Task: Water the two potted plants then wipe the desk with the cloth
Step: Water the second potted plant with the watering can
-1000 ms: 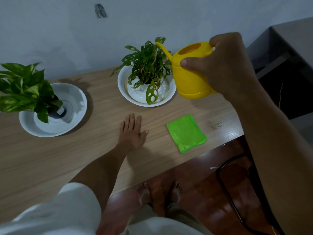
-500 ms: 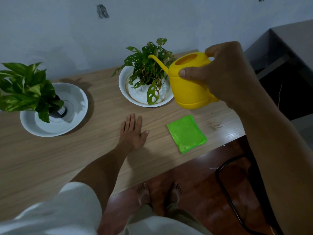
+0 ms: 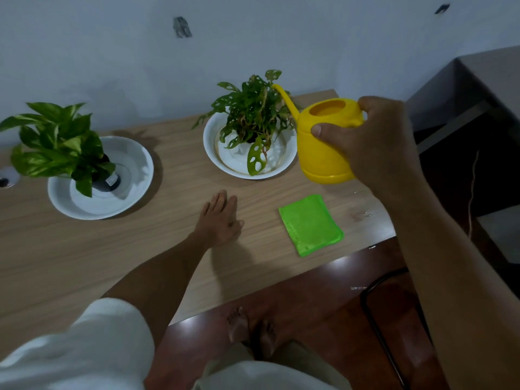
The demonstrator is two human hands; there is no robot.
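My right hand [image 3: 374,142] grips a yellow watering can [image 3: 323,147], held nearly upright just right of the holed-leaf plant [image 3: 253,114], its spout at the leaves. That plant stands in a white dish [image 3: 209,142] at the back middle of the wooden desk [image 3: 84,263]. A second, broad-leaf plant [image 3: 53,144] sits in another white dish [image 3: 135,175] at the left. My left hand [image 3: 221,218] lies flat on the desk, palm down, fingers apart. A folded green cloth [image 3: 311,223] lies near the desk's front right edge.
A grey wall runs behind the desk. A dark cabinet [image 3: 478,88] stands to the right. Below the desk edge are a red-brown floor [image 3: 309,305], my bare feet and a black chair frame [image 3: 377,319]. Small water drops [image 3: 365,212] glisten right of the cloth.
The watering can has tipped back from pouring toward upright and moved right and down, away from above the holed-leaf plant. My left hand has stayed flat on the desk.
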